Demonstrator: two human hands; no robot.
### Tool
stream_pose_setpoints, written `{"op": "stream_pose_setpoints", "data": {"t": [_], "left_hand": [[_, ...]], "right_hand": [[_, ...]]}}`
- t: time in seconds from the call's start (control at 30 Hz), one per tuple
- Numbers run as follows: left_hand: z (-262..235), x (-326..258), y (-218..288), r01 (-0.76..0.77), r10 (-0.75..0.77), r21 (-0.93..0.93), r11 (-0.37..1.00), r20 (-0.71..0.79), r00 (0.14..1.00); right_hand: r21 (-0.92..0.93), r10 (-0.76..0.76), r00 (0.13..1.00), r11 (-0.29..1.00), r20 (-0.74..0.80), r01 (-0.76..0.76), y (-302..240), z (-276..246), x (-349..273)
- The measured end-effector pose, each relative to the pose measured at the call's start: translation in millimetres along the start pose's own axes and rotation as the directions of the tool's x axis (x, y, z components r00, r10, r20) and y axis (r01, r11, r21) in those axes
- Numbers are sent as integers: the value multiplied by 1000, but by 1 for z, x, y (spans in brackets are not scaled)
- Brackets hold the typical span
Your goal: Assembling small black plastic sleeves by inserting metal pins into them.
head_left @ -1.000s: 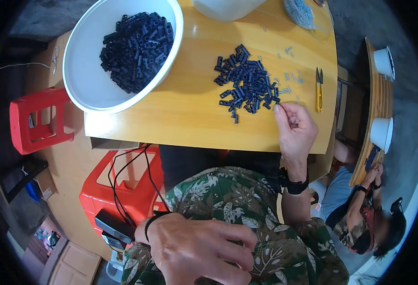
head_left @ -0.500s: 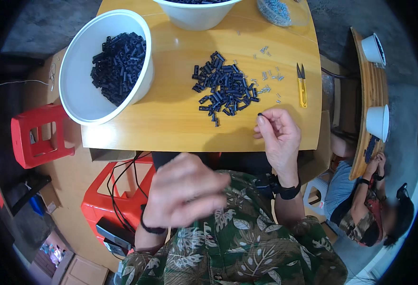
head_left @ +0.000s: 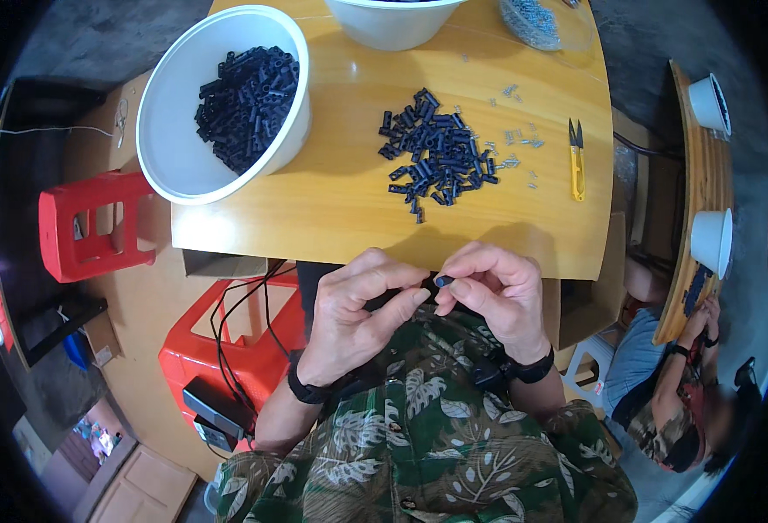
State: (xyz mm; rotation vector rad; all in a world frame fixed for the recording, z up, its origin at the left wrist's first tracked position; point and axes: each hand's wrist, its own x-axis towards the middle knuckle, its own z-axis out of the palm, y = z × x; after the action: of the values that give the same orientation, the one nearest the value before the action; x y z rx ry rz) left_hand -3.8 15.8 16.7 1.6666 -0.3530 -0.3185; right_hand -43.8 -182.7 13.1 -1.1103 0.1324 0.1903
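Note:
Near the table's front edge my right hand pinches a small black plastic tube between thumb and fingers, its end pointing left. My left hand is just left of it, thumb and forefinger drawn close together by the tube's end. Whatever those left fingertips hold, if anything, is too small to make out. Beyond the hands lies a loose pile of similar black tubes on the wooden table. Small silvery metal pins are scattered along the pile's right side.
A large white tub of black tubes stands at the left. Another white tub and a clear container of small parts are farther back. Yellow thread snips lie at right. Red stools stand left; a co-worker sits at right.
My left hand has swung up and right to meet my right hand. The right hand has drawn back toward me with the tube, and the view has shifted slightly.

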Motion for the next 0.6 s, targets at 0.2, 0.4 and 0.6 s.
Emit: {"op": "stream_pose_setpoints", "data": {"t": [0.2,0.4,0.6], "left_hand": [[0,0,6,-4,4,49,999,-2,1000],[-2,1,4,-92,88,224,970,26,996],[-1,0,1,-53,49,110,993,36,998]], "right_hand": [[-267,-39,999,963,31,46,-9,6,6],[-592,-168,975,775,142,220,-19,9,10],[-497,-162,985,850,67,174,-19,15,5]]}}
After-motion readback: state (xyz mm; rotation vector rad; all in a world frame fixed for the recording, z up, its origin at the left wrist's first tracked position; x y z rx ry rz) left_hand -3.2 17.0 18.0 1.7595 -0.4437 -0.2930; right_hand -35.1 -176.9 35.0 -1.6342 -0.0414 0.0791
